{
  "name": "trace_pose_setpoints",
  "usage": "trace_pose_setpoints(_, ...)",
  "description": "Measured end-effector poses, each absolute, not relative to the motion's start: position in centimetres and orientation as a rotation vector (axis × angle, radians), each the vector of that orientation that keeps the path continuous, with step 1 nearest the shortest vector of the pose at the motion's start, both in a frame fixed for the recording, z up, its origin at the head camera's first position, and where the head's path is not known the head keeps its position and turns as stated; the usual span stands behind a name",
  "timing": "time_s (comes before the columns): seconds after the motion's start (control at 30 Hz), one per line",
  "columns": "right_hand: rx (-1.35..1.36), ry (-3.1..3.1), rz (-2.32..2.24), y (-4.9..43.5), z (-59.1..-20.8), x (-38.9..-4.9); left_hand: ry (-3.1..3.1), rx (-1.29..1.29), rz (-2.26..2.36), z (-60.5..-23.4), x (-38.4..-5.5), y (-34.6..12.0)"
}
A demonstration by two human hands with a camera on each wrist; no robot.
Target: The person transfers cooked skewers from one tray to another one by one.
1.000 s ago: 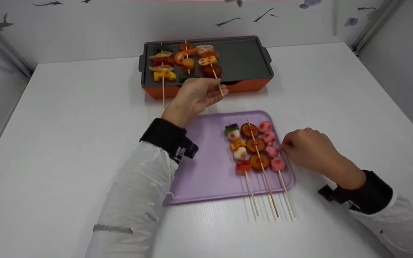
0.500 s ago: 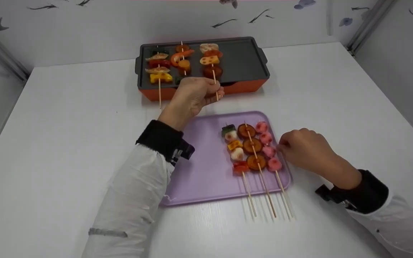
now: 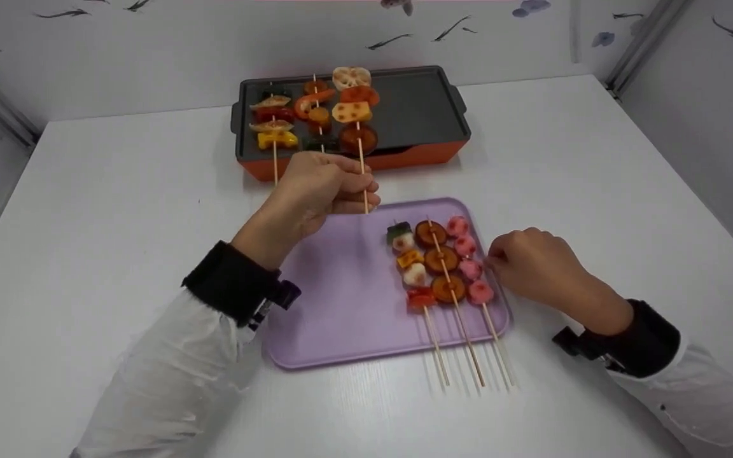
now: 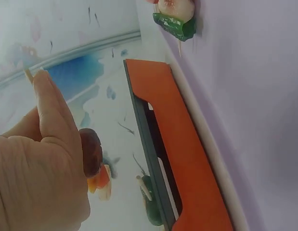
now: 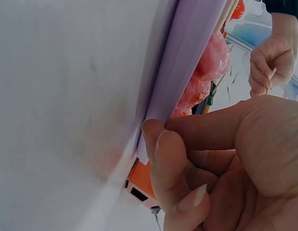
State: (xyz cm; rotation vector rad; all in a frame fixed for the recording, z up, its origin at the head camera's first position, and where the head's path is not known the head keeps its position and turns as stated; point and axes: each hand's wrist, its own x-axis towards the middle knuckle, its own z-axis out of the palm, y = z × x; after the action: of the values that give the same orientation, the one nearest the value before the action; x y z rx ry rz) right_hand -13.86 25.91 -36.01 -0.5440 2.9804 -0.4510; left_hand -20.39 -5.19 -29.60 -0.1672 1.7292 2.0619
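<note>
My left hand pinches the bare stick of a skewer between thumb and fingers. The skewer carries a lotus root slice, an orange-red piece, a yellow piece and a brown round slice. It is raised, overlapping the front of the orange and black grill in the head view. In the left wrist view the brown slice shows beyond the hand, apart from the grill. With curled fingers, my right hand pinches the right rim of the purple tray, thumb inside and fingertip outside.
Two skewers, one with a yellow pepper piece and one with an orange ring, lie on the grill's left half. On the tray's right side lie skewers of mixed pieces, brown slices and pink balls, sticks overhanging the front edge.
The left hand has lifted the lotus root skewer off the grill plate and drawn it left and toward me. My right hand stays at the tray rim.
</note>
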Motion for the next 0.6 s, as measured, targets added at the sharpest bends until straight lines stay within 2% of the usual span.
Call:
trace_pose_setpoints(0.3, -0.552, 2.982, -0.457, 25.9, -35.9, -13.9, 1.770, -0.051, 2.016, -29.7, -13.8, -6.3)
trace_pose_setpoints(0.6, -0.573, 2.991, -0.448, 25.9, -36.0, -13.9, 1.720, -0.070, 1.978, -31.3, -10.4, -6.7)
